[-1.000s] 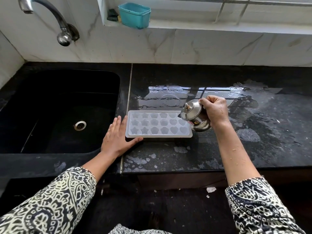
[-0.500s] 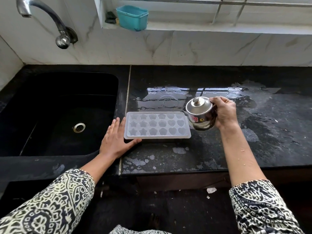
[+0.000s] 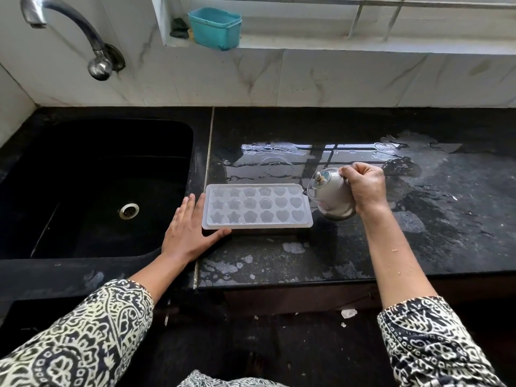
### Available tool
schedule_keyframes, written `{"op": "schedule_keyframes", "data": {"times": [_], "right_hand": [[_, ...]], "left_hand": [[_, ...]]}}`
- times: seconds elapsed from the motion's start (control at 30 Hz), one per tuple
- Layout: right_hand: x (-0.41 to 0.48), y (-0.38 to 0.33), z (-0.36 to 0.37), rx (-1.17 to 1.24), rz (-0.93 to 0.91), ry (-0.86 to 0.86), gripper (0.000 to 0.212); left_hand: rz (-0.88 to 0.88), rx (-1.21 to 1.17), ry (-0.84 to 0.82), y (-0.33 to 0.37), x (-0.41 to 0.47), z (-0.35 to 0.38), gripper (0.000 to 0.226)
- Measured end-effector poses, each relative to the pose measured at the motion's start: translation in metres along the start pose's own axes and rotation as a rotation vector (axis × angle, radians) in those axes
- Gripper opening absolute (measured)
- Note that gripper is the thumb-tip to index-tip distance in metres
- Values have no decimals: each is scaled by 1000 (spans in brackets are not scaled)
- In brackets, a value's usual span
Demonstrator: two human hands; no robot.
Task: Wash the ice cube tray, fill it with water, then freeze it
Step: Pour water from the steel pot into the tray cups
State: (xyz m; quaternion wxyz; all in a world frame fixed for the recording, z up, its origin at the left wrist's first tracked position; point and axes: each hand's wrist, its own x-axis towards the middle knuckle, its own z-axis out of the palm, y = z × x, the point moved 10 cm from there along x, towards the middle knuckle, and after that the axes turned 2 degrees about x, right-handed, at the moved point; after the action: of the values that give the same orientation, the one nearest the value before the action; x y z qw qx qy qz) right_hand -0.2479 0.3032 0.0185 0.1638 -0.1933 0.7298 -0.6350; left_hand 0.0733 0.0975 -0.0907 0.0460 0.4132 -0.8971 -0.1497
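A translucent white ice cube tray (image 3: 257,206) with star, flower and heart cells lies flat on the black counter, just right of the sink. My left hand (image 3: 188,229) lies flat against the tray's left end, fingers straight, thumb along its near edge. My right hand (image 3: 364,188) grips a small lidded steel pot (image 3: 331,196) by its handle. The pot is tipped left, its spout over the tray's right end.
A black sink (image 3: 95,188) with a drain fills the left; its tap (image 3: 69,32) sticks out of the wall above. The counter (image 3: 418,219) is wet, with puddles behind the tray. A teal tub (image 3: 215,27) stands on the window ledge.
The pot went from tilted to nearly upright half a second ago, and is now tipped left toward the tray again. My left hand and the tray have stayed put.
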Motion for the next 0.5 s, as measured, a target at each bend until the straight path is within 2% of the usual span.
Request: {"op": "schedule_keyframes", "data": {"times": [0.5], "right_hand": [[1, -3, 3, -65, -19, -32, 37]], "left_hand": [[2, -8, 1, -2, 0, 2, 118]]}}
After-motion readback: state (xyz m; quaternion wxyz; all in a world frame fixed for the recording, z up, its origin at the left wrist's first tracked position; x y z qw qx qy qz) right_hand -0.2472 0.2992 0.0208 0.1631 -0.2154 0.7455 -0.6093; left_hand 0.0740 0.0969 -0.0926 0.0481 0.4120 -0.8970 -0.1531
